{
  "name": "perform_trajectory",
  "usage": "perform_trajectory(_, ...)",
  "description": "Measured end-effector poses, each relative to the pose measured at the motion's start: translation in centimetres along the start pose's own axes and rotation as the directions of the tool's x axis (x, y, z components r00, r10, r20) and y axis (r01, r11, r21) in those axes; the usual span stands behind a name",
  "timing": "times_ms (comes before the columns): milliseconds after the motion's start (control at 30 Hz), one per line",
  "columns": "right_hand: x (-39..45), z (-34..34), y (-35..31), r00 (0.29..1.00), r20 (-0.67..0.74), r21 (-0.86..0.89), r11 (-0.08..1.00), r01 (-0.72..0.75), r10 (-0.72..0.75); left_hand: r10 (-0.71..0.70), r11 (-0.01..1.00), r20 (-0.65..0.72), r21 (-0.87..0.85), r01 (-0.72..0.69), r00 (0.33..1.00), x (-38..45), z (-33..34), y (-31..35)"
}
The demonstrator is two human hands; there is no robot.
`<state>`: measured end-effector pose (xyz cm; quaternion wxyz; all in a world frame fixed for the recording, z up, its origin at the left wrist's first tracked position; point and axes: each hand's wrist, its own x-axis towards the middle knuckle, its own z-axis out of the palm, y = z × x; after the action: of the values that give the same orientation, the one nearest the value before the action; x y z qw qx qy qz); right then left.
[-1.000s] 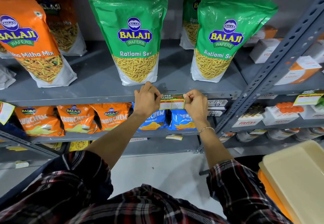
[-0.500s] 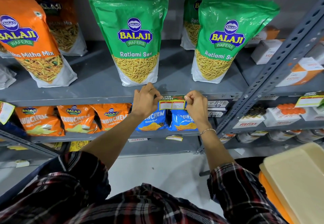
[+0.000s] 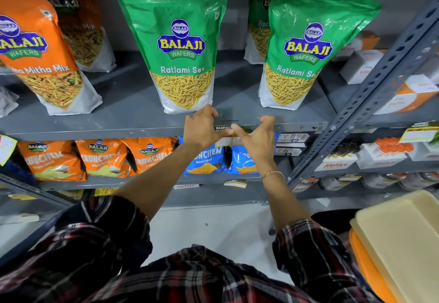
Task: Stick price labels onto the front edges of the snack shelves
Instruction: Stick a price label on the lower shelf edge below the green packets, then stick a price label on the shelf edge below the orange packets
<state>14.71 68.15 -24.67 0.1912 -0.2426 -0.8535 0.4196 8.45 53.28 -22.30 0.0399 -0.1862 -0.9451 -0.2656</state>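
Both the left hand (image 3: 203,128) and right hand (image 3: 257,140) are spreading open, thumbs pressing the price label (image 3: 228,139) against the shelf's front edge (image 3: 107,133).

I see both hands up at the front edge of the grey shelf (image 3: 133,131). My left hand (image 3: 202,125) and right hand (image 3: 257,140) press their thumbs together over a price label (image 3: 228,139) on that edge, fingers spread loose above it. Two green snack bags (image 3: 180,48) stand upright on the shelf behind, an orange bag (image 3: 40,60) to the left. Blue chip packets (image 3: 206,160) sit on the shelf below, just under the label. A cream tray (image 3: 403,236) shows at lower right.
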Motion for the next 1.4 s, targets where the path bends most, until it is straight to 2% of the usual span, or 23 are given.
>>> perform_trajectory(100,0.1,0.3,-0.3,0.999,-0.033,-0.006,1.000,-0.012,0.012,0.014,0.990,-0.034,0.140,-0.009,0.999,0.2,0.6,0.4)
perform_trajectory(167,0.5,0.0,-0.1,1.000,-0.027,0.005,1.000,-0.012,0.012,0.016,0.989,-0.029,0.145,-0.012,0.999,0.5,0.6,0.2)
perform_trajectory(367,1.4,-1.0,1.0,1.000,0.000,0.026,1.000,-0.003,0.003,0.090,0.996,-0.001,0.013,-0.090,0.996,0.3,0.1,-0.9)
perform_trajectory(600,1.8,-1.6,1.1,1.000,0.003,0.009,1.000,0.028,-0.028,0.060,0.988,0.020,-0.141,-0.056,0.998,-0.8,-1.1,-2.1)
perform_trajectory(733,-0.8,-0.6,0.2,0.993,-0.076,-0.145,0.986,0.079,-0.090,0.035,0.989,0.014,-0.145,-0.033,0.999,-2.3,-2.2,-3.8)
perform_trajectory(800,-2.9,1.1,-1.2,0.986,-0.031,-0.155,0.975,0.160,-0.166,0.002,0.987,-0.013,-0.159,-0.004,1.000,-3.6,-3.0,-5.4)
perform_trajectory(967,-7.4,7.6,-6.6,0.922,0.173,-0.008,0.935,0.354,-0.347,-0.007,0.997,-0.048,-0.074,0.004,0.999,-7.0,-6.8,-11.3)
perform_trajectory(1133,-11.0,14.5,-13.1,0.852,0.319,0.084,0.908,0.411,-0.415,-0.095,0.995,-0.193,0.010,0.099,0.976,-9.5,-12.5,-19.7)
perform_trajectory(1267,-14.2,20.2,-17.9,0.817,0.376,0.108,0.896,0.431,-0.438,-0.129,0.989,-0.206,0.040,0.140,0.970,-11.1,-17.0,-26.7)
perform_trajectory(1400,-18.3,26.2,-23.2,0.778,0.447,0.110,0.891,0.440,-0.440,-0.237,0.968,-0.247,0.015,0.249,0.939,-13.0,-21.9,-34.7)
